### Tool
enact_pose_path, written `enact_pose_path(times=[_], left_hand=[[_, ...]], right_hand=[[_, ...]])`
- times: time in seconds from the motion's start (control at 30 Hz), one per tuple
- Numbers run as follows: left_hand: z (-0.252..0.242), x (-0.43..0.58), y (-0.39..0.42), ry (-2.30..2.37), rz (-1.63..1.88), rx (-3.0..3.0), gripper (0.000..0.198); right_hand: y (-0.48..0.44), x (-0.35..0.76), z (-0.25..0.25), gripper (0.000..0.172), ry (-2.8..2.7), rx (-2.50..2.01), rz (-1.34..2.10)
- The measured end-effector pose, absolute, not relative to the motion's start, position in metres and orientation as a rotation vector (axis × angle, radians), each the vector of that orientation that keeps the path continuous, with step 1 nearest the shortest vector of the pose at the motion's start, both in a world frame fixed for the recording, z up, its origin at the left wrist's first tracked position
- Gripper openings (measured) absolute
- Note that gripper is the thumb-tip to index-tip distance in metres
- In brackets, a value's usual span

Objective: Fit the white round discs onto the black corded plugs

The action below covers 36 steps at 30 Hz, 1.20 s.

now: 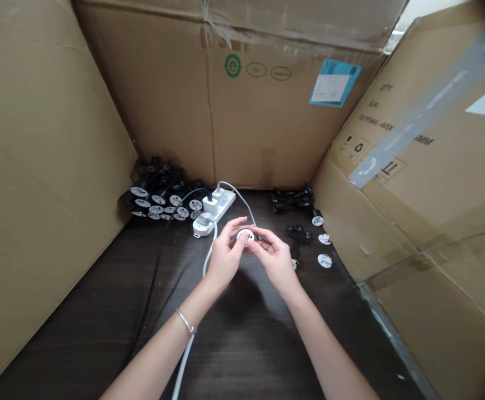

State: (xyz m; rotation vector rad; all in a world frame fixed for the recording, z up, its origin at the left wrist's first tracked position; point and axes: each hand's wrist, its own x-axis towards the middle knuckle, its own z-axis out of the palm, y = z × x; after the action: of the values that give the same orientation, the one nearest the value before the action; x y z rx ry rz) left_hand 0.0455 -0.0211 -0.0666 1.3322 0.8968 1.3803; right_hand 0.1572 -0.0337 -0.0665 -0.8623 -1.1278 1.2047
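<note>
White and round, the disc (244,231) sits at the hub of the dial, pinched by the left hand (228,247) and the right hand (275,255), both closed narrowly about its rim; its back is hidden, so whether anything joins it there cannot be told. Work on this piece appears to be under way and unfinished. Toward 3 o'clock, two loose discs (324,260) lie on the tabletop (242,361), probably still to be handled, with a coiled black cable (299,233) nearer the hub. Bundled cords (292,200) lie toward 2 o'clock. At 10 o'clock, past a power strip (224,206), black cylinders (147,180) with white end faces are stacked, seemingly the completed share.
</note>
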Motion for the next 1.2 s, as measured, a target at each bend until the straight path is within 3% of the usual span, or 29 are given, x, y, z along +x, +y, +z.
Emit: enact_pose_path(times=[0.43,0.6,0.83,1.03,1.2], left_hand=[[-0.0701,0.0518,-0.0249,0.81,1.399,1.302,0.053],[-0.0713,0.0551,-0.0255,0.836,1.424,1.341,0.033],[-0.0691,0.0515,-0.0245,0.828,1.395,1.374,0.034],[-0.0699,0.0526,-0.0246,0.817,1.444,1.262,0.05],[-0.0677,0.0537,-0.027,0.826,1.472,1.258,0.051]], right_hand=[[-0.0321,0.1596,-0.064,0.027,-1.024,-0.901,1.107],[-0.032,0.1619,-0.0635,0.023,-0.951,-0.877,1.108],[-0.0336,0.1638,-0.063,0.022,-0.964,-0.876,1.143],[-0.033,0.163,-0.0651,0.021,-0.993,-0.902,1.107],[-0.0348,0.1592,-0.0638,0.021,-1.055,-0.92,1.032]])
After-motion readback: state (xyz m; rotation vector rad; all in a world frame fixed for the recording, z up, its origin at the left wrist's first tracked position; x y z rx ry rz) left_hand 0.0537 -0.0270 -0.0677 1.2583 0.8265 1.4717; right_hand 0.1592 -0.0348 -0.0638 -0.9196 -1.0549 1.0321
